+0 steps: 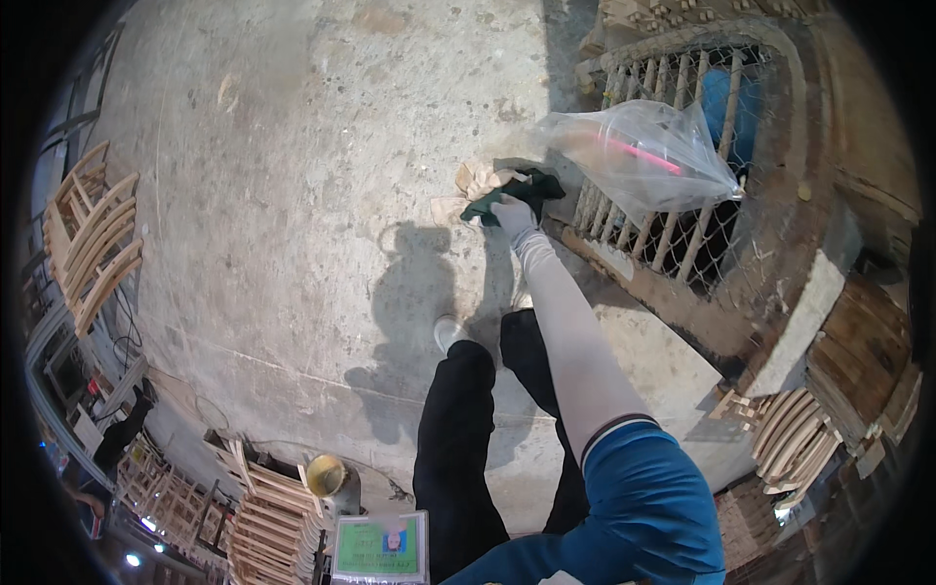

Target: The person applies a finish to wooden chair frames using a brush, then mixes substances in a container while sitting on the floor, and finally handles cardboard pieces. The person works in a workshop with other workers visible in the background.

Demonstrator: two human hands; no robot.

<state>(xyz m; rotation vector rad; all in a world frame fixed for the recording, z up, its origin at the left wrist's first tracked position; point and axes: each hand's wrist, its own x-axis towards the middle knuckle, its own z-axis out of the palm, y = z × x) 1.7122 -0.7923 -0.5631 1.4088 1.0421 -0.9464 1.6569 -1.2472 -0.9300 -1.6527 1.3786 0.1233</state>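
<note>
A rough grey concrete floor [292, 195], stained and pitted, fills most of the view, with a person's shadow falling across it. To the right of the floor's bare middle stands a curved wooden frame [682, 146] with pale turned spindles laced by a net of cord. Stacks of bent, unfinished wooden chair parts [93, 234] lie at the floor's left edge, with more at its lower left and lower right. The person's two black trouser legs [458, 439] and one pale shoe [447, 331] stand on the floor below the frame. One clear, crumpled plastic bag [643, 151] rests against the frame's spindles, a single pink stick showing through it. The right hand [512, 216], in a light glove with a long pale sleeve under a blue cuff, reaches to the floor at the frame's foot. Its fingers are closed on one dark green cloth [522, 190], which bunches just above and around the fingertips. A few pale wood scraps [475, 180] lie touching the cloth's left side. The left hand is out of view.
</note>
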